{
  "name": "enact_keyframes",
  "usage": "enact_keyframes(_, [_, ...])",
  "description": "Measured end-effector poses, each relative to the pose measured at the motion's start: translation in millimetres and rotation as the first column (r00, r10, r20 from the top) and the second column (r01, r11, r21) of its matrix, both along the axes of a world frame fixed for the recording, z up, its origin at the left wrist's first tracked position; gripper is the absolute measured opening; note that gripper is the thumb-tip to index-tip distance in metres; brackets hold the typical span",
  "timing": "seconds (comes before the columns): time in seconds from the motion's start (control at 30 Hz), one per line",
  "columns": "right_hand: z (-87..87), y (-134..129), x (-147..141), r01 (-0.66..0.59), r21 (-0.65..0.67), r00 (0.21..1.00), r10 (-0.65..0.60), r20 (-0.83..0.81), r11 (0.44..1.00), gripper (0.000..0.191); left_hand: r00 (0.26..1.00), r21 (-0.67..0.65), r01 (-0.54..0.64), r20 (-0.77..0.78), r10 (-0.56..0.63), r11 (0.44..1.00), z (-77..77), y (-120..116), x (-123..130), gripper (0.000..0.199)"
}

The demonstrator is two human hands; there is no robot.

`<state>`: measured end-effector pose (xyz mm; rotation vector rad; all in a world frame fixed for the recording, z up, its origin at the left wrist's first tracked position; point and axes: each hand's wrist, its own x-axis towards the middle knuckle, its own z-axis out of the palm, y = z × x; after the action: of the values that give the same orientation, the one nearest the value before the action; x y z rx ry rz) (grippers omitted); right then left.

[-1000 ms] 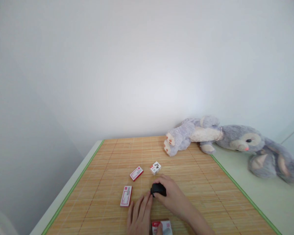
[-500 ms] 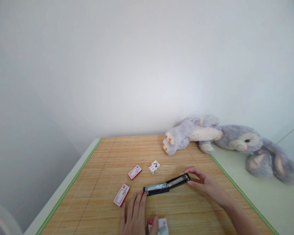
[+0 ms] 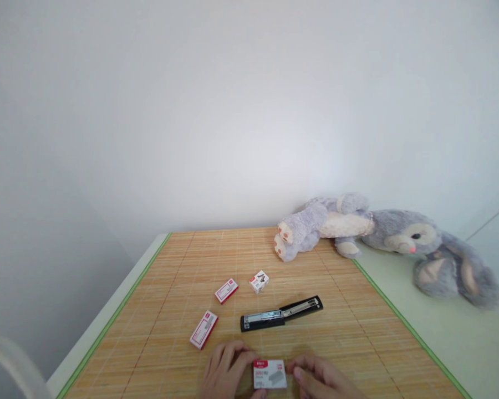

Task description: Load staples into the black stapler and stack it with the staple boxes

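Near the front edge of the view lies a white and red box of staples, its printed staple picture facing up. My left hand grips its left end, with fingers at the upper corner and thumb at the lower one. My right hand has its bent fingers and thumb against the right end. Beyond the hands a black stapler lies folded open on the mat, its metal rail showing, untouched. Left of the stapler are two red and white boxes, a nearer box and a farther box.
A small white box with a dark picture stands behind the stapler. The bamboo mat has green edging and lies on a pale table. A grey plush rabbit lies along the back right, against the wall.
My right hand has let go of the stapler, which stays open on the mat, and has come down to the staple box. My left hand has drawn back from the stapler to the box's left end.
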<state>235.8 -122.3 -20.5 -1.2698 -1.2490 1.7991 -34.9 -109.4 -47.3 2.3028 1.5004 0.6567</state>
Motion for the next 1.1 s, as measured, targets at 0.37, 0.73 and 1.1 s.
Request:
enact_keyframes(0.37, [-29.8, 27.2, -6.9, 0.081, 0.104, 0.961, -0.105, 0.255, 0.991, 0.062, 0.988, -0.107, 0.094, 0.13, -0.08, 0.99, 31.0, 15.6, 11.0, 0.037])
enact_keyframes(0.73, [29.6, 42.1, -14.1, 0.03, 0.447, 0.843, -0.263, 0.469, 0.894, 0.035, 0.997, 0.036, -0.033, 0.075, 0.03, 0.999, 4.9, 13.4, -13.6, 0.09])
enact_keyframes(1.1, [17.1, 65.6, -90.7, 0.047, 0.508, 0.844, -0.307, 0.44, 0.86, 0.021, 0.999, 0.086, -0.038, 0.025, 0.036, 0.996, -5.2, 16.3, -11.0, 0.091])
